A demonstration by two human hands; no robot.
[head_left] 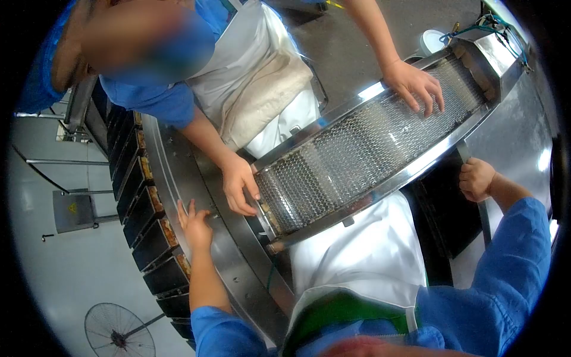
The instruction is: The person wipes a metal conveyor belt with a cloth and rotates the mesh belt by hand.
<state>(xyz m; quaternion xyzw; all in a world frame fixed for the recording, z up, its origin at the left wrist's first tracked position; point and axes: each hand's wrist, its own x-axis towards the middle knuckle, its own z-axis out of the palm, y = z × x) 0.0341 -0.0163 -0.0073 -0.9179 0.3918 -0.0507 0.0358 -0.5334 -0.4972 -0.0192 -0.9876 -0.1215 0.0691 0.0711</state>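
My left hand (196,229) is at the curved steel ledge (238,262), with its fingers spread and nothing in them. Beside it runs a row of dark metal molds (163,238) with browned edges. My right hand (477,180) is closed around a narrow metal bar (463,152) by the right side of the machine. Between my arms and the co-worker slants a wire-mesh conveyor belt (357,154) in a steel frame. The co-worker's one hand (239,185) touches the belt's lower left end; the other hand (414,87) lies over the mesh farther up.
Across the belt stands a co-worker in blue with a white apron (226,53) and a beige cloth (267,95) at the waist. A white bucket (432,43) and green cords (493,27) are at upper right. A wire fan (119,334) stands at lower left.
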